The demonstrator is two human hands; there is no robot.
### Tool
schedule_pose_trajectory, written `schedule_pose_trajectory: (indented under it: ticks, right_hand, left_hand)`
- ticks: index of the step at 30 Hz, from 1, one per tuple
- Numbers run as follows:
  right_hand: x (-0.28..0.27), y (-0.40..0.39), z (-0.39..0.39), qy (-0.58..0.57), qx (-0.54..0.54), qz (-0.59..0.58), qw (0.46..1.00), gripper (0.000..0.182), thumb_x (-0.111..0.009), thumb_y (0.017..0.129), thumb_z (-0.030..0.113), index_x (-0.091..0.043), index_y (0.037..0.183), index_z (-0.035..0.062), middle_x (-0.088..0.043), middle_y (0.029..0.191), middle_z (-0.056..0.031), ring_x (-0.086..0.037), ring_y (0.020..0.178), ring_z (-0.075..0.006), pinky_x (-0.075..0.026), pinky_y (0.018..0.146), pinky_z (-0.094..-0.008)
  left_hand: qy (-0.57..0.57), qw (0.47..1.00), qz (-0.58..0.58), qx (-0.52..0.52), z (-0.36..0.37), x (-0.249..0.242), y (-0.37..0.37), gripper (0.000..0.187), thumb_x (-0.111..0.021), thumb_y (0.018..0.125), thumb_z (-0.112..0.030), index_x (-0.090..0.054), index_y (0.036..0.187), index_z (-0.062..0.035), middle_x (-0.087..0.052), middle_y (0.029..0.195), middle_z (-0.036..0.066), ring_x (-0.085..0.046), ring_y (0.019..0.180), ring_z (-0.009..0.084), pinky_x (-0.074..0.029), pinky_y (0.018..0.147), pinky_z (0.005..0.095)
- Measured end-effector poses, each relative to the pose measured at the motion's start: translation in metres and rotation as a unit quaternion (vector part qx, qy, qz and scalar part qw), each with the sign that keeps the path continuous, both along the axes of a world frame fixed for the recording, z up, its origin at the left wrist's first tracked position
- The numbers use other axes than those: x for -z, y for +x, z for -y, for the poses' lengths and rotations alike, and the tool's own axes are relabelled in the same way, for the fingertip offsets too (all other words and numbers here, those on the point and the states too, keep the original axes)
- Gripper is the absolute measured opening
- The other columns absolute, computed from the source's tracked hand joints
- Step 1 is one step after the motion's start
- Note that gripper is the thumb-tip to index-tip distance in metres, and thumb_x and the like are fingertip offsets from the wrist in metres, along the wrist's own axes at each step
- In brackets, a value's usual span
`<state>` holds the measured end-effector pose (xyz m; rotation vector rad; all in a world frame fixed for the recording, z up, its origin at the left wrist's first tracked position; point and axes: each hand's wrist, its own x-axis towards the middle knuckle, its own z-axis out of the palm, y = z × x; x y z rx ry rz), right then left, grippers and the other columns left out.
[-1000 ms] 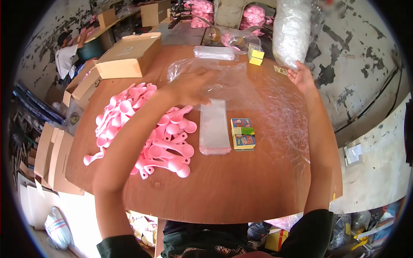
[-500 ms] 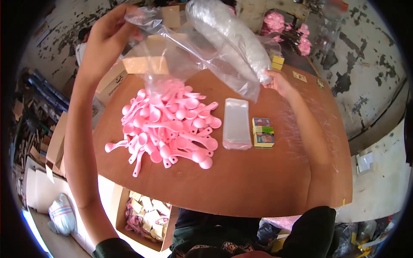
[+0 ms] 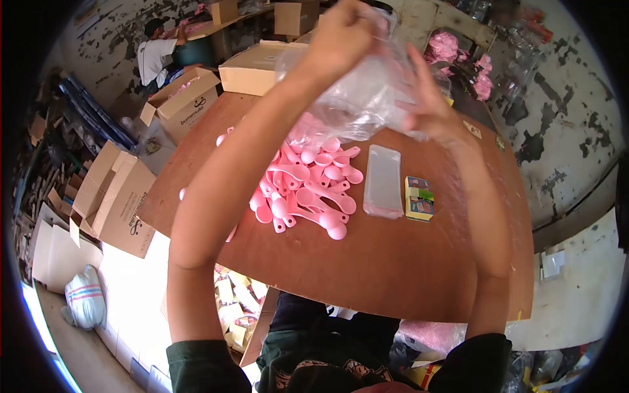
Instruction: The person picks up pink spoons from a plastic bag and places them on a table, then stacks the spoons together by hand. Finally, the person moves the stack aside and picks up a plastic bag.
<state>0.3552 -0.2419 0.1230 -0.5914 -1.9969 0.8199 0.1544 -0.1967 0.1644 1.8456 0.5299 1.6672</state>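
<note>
Raised over the far side of the table, my left hand point(image 3: 344, 40) is closed on the top of a clear plastic bag point(image 3: 367, 98); its fingertips are partly blurred. My right hand point(image 3: 436, 108) is at the bag's right side, fingers apart, its thumb close to the plastic. Below the bag lies a heap of pink plastic scoops point(image 3: 308, 180), partly covered by my left forearm. Right of the heap are a stack of clear flat sleeves point(image 3: 382, 180) and a banded bundle of small printed cards point(image 3: 419, 198).
The brown table point(image 3: 367, 268) curves around me. Cardboard boxes point(image 3: 118, 196) stand on the left, and an open box point(image 3: 239, 304) of packets sits below the table's edge. Another person point(image 3: 156, 56) is at the far left. Pink bundles point(image 3: 452, 52) lie at the back right.
My left hand has swung right, bringing the bag's top toward my right hand. My right hand has let go of the rolled plastic and spread its fingers. The view has shifted left.
</note>
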Motion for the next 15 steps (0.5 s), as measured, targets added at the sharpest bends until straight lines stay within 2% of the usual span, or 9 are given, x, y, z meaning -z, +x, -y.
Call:
schedule_pose_trajectory:
  ticks: [3, 5, 6, 7, 9, 10, 13, 14, 15]
  right_hand:
    - [0.0, -0.028, 0.007, 0.281, 0.172, 0.053, 0.943, 0.092, -0.078, 0.078, 0.026, -0.023, 0.148, 0.0067, -0.041, 0.141, -0.0164, -0.044, 0.128, -0.0253, -0.039, 0.105, -0.044]
    - [-0.014, -0.02, 0.013, 0.017, 0.128, -0.104, 0.986, 0.052, -0.066, 0.086, 0.01, -0.046, 0.133, 0.0006, -0.058, 0.119, -0.0124, -0.061, 0.103, -0.0211, -0.056, 0.083, -0.0393]
    - [-0.015, -0.006, 0.011, 0.045, 0.21, -0.107, 0.971, 0.022, -0.055, 0.089, -0.001, -0.061, 0.11, -0.001, -0.064, 0.104, -0.0072, -0.065, 0.079, -0.0158, -0.058, 0.062, -0.0318]
    - [-0.022, 0.007, 0.013, -0.01, 0.149, -0.171, 0.974, 0.015, -0.053, 0.088, 0.0, -0.064, 0.099, 0.0006, -0.064, 0.107, -0.0079, -0.064, 0.086, -0.0188, -0.058, 0.072, -0.0365]
    - [-0.032, 0.027, 0.03, -0.03, 0.057, -0.251, 0.966, 0.013, -0.055, 0.086, 0.0, -0.064, 0.094, 0.0002, -0.065, 0.1, -0.0096, -0.066, 0.092, -0.0209, -0.059, 0.074, -0.0404]
    - [-0.029, 0.03, 0.032, -0.032, 0.062, -0.252, 0.965, 0.013, -0.055, 0.086, 0.0, -0.064, 0.094, 0.0002, -0.065, 0.1, -0.0096, -0.066, 0.092, -0.0209, -0.059, 0.074, -0.0404]
    - [-0.017, 0.032, 0.03, -0.212, 0.03, -0.359, 0.909, 0.017, -0.06, 0.084, 0.006, -0.065, 0.1, 0.0034, -0.065, 0.104, -0.0104, -0.063, 0.104, -0.0213, -0.056, 0.082, -0.045]
    - [-0.01, 0.018, 0.032, -0.193, -0.004, -0.358, 0.913, 0.027, -0.062, 0.083, 0.008, -0.06, 0.111, 0.0041, -0.063, 0.111, -0.0107, -0.063, 0.103, -0.0228, -0.056, 0.083, -0.0429]
    - [0.0, -0.001, 0.036, -0.175, -0.036, -0.358, 0.917, 0.04, -0.064, 0.082, 0.009, -0.055, 0.121, 0.0049, -0.061, 0.117, -0.0109, -0.063, 0.103, -0.0243, -0.056, 0.084, -0.0409]
  left_hand:
    - [0.001, 0.991, -0.134, 0.018, 0.05, -0.027, 0.016, 0.022, -0.053, 0.093, -0.015, -0.054, 0.107, 0.0022, -0.061, 0.096, 0.015, -0.059, 0.087, 0.0205, -0.049, 0.079, 0.0338]
    - [0.096, 0.977, -0.189, -0.007, 0.079, -0.04, -0.001, 0.038, -0.059, 0.091, -0.023, -0.05, 0.117, 0.0029, -0.058, 0.107, 0.02, -0.057, 0.1, 0.0248, -0.047, 0.087, 0.0362]
    - [0.187, 0.952, -0.24, -0.035, 0.089, -0.042, -0.014, 0.056, -0.065, 0.089, -0.031, -0.046, 0.128, 0.0035, -0.055, 0.119, 0.025, -0.055, 0.112, 0.029, -0.046, 0.095, 0.0385]
    - [0.192, 0.951, -0.24, -0.034, 0.098, -0.041, -0.026, 0.056, -0.065, 0.089, -0.031, -0.046, 0.128, 0.0035, -0.055, 0.119, 0.025, -0.055, 0.112, 0.029, -0.046, 0.095, 0.0385]
    - [0.189, 0.895, -0.36, -0.183, 0.11, -0.036, -0.046, 0.092, -0.074, 0.081, -0.044, -0.025, 0.144, 0.0017, -0.034, 0.144, 0.029, -0.035, 0.136, 0.0346, -0.033, 0.11, 0.0414]
    - [0.159, 0.909, -0.356, -0.145, 0.095, -0.022, -0.044, 0.103, -0.073, 0.081, -0.046, -0.009, 0.151, -0.0043, -0.022, 0.153, 0.023, -0.025, 0.141, 0.0349, -0.03, 0.113, 0.0432]
    - [0.092, 0.986, -0.136, 0.005, 0.079, 0.032, -0.005, 0.096, -0.08, 0.075, -0.031, -0.024, 0.147, 0.0018, -0.034, 0.148, 0.021, -0.033, 0.138, 0.0305, -0.029, 0.112, 0.0393]
    - [0.041, 0.983, -0.132, 0.117, 0.079, 0.038, 0.006, 0.139, -0.088, 0.06, -0.046, 0.007, 0.15, -0.0015, -0.001, 0.158, 0.019, 0.001, 0.146, 0.0325, -0.007, 0.119, 0.041]
    - [0.043, 0.983, -0.133, 0.121, 0.081, 0.037, 0.008, 0.139, -0.088, 0.06, -0.046, 0.007, 0.15, -0.0015, -0.001, 0.158, 0.019, 0.001, 0.146, 0.0325, -0.007, 0.119, 0.041]
